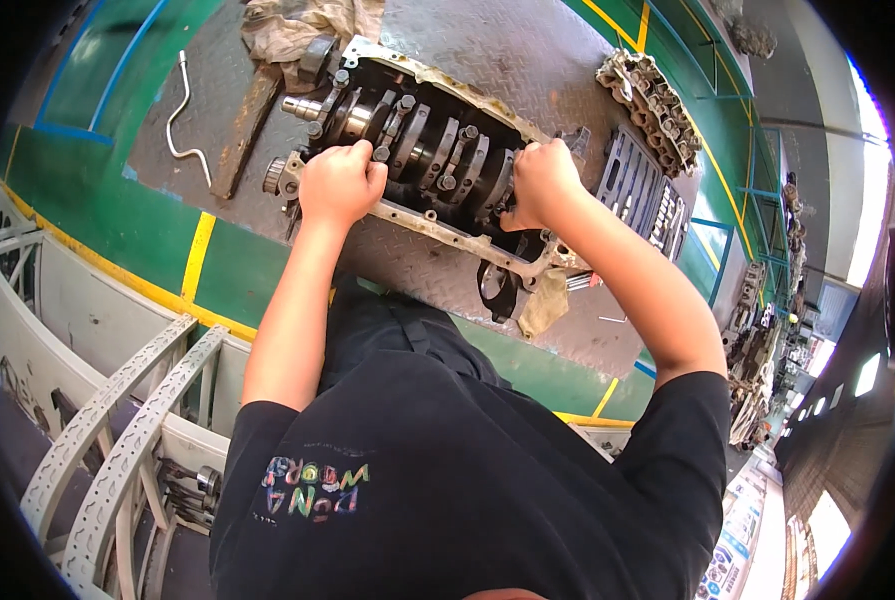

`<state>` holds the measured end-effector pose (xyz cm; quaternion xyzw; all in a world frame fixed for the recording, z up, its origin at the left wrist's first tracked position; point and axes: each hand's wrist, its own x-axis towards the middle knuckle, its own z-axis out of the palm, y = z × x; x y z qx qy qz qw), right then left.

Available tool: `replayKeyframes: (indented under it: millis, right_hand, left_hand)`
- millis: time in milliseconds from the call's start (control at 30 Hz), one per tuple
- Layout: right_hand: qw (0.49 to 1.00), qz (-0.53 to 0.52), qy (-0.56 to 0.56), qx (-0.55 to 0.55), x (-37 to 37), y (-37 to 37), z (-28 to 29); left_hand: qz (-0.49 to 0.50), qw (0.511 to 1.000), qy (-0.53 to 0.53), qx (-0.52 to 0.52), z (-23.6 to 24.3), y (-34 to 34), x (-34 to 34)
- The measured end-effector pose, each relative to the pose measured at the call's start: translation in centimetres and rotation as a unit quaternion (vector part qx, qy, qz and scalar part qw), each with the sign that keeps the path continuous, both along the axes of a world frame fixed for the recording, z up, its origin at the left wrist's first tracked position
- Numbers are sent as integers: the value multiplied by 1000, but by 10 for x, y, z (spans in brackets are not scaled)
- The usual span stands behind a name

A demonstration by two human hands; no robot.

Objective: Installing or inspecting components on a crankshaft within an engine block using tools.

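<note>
An engine block (447, 237) lies with its open side up on a metal-plate surface. Inside it runs a crankshaft (360, 122), with bearing caps (399, 128) bolted across it. At the block's near left part, my left hand (342, 185) is closed in a fist next to a cap bolt; its curled fingers hide whatever they grip. Over on the right end, my right hand (545, 187) is closed at the crankshaft's end, thumb bent down along the near side. Its other fingertips are hidden behind the hand.
A bent metal bar (173, 125) and a wooden piece (246, 130) lie left, below a dirty cloth (302, 30). To the right are a socket tool case (639, 185) and a cylinder head (649, 110). A glove-like rag (544, 303) lies by the block's near right corner.
</note>
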<state>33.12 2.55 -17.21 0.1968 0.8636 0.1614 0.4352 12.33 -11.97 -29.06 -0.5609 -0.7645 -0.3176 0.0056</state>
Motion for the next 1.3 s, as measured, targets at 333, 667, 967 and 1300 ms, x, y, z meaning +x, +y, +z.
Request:
replayKeyframes:
  millis: [333,667,967,1300]
  right_hand:
    - [1000,-9,6,11,-4,-6,4]
    - [897,-136,419,-44,55,-15,-22]
    - [771,-174,612,20,65,-38,-74]
    - [550,-248,796,49,37,-52,-103]
  left_hand:
    - [-25,999,-14,-26,2,-1,0]
    - [-78,995,-25,57,2,-4,-7]
    - [-108,988,-80,80,8,-6,-3]
    - [-97,993,-23,66,6,-1,1]
